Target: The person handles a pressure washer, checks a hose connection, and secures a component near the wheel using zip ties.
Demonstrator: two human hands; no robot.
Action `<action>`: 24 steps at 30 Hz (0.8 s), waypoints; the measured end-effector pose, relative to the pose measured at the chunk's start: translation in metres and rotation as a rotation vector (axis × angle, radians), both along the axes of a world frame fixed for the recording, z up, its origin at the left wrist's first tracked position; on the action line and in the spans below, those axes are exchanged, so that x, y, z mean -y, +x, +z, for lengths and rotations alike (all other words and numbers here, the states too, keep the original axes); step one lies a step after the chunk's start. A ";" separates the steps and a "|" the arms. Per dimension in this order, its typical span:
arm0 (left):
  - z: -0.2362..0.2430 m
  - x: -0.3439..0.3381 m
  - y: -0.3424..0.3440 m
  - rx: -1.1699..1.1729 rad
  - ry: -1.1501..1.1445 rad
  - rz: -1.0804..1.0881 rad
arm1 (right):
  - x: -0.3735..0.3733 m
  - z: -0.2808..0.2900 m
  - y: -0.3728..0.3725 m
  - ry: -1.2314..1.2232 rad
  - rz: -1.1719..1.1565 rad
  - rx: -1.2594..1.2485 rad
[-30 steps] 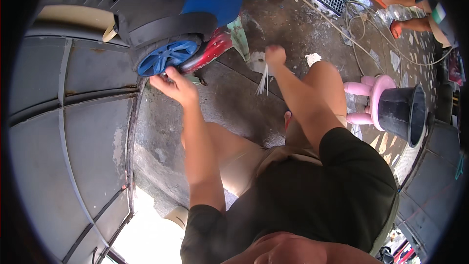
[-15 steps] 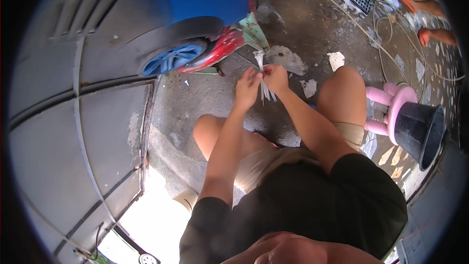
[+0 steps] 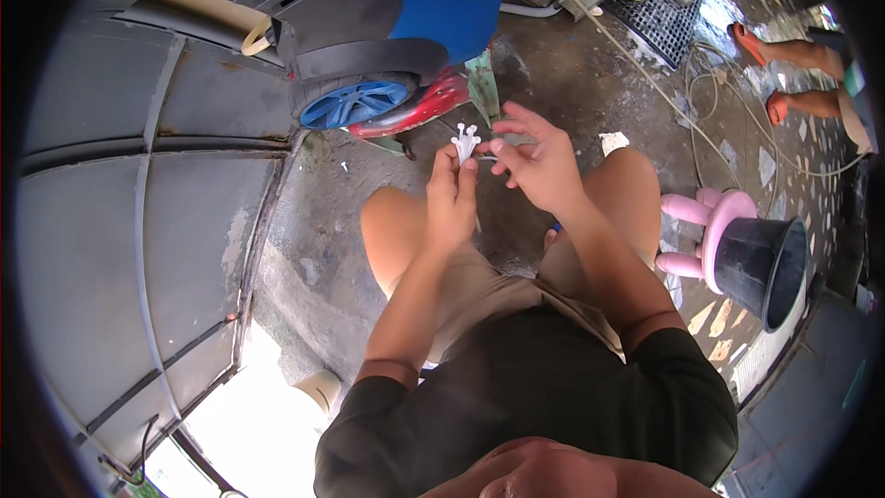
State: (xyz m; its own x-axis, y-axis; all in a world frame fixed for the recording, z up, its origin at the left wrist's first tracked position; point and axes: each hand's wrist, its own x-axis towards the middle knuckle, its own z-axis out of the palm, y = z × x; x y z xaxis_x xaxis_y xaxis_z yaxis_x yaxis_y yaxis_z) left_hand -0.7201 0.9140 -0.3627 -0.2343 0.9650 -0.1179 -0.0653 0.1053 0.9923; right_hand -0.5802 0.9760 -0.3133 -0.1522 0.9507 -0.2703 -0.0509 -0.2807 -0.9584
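My left hand point(image 3: 450, 201) pinches a small bundle of white cable ties point(image 3: 466, 142) upright between thumb and fingers. Their heads fan out above the fingertips, and thin tails show below the hand. Close beside it on the right is my right hand point(image 3: 546, 171), its fingers spread apart. A short white strip reaches from the bundle toward its fingertips; whether they touch it I cannot tell. Both hands are over the floor between my bent knees.
Ahead is a blue and grey toy car point(image 3: 359, 103) with a red piece beside its blue wheel. A pink stool point(image 3: 728, 235) and black bucket point(image 3: 761, 267) lie at right. Grey metal panels point(image 3: 189, 249) line the left. Another person's legs point(image 3: 807, 78) and a hose point(image 3: 636, 41) are at far right.
My right hand has come away from the bundle and spread its fingers. The ties now sit in my left hand, lower and further left. My view has shifted slightly.
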 end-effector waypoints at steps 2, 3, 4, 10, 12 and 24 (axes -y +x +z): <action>-0.006 0.003 0.003 -0.058 0.023 0.006 | 0.004 -0.011 -0.004 0.016 0.044 0.027; -0.012 0.005 0.003 -0.049 0.017 -0.010 | 0.008 -0.017 -0.005 0.036 0.102 0.045; -0.017 0.005 0.002 -0.045 -0.007 -0.013 | 0.012 -0.022 -0.006 0.081 0.097 0.085; -0.018 0.005 0.000 0.189 0.026 -0.084 | 0.025 -0.032 -0.007 0.179 0.036 0.084; -0.014 0.005 -0.006 0.295 0.022 -0.119 | 0.030 -0.022 -0.013 0.112 -0.004 0.040; -0.043 -0.007 -0.013 0.661 -0.080 -0.392 | 0.026 0.014 -0.012 0.245 -0.373 -0.003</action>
